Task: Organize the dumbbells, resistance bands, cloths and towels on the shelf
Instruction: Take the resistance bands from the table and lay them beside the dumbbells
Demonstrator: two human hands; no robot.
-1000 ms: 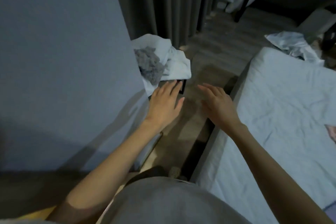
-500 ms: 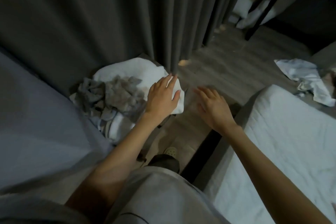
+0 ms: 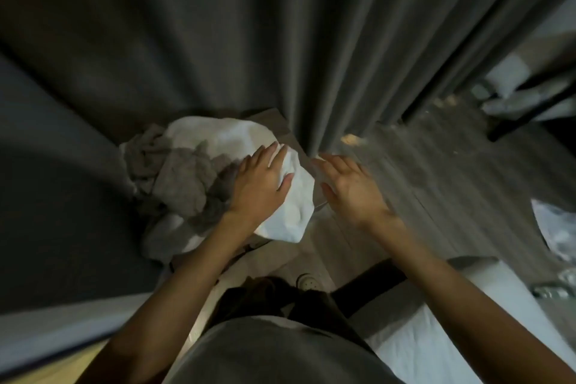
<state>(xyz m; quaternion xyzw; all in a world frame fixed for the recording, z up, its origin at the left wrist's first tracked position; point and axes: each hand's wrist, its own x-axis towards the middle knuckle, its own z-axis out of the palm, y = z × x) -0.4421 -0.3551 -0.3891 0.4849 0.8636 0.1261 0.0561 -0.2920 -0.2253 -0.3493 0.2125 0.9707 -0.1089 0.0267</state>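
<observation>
**Take the white towel with both hands before lifting**

The left hand (image 3: 261,185) lies flat on the white towel (image 3: 291,212), with the fingers straight and the thumb out to the side. It presses the cloth but does not grip it. The right hand (image 3: 353,193) is just beside the towel's right edge, with the fingers spread and holding nothing. I cannot tell if it touches the cloth.

The towel is on top of a loose pile at the foot of the dark curtain (image 3: 311,40), and a crumpled grey cloth (image 3: 184,181) touches it on the left. What carries the pile is hidden under it, so I cannot say if this is the shelf.

The step, as I judge it, is to take the white towel from the pile so that it can be folded. To do it well, the right hand should close on the right edge, while the left hand slides to the opposite edge and pinches there. A slow lift is better, because the grey cloth seems to lie partly over the towel. It may come up with the towel and fall on the floor (image 3: 436,171). The bed (image 3: 436,343) at the right looks like a good flat place for folding.
</observation>
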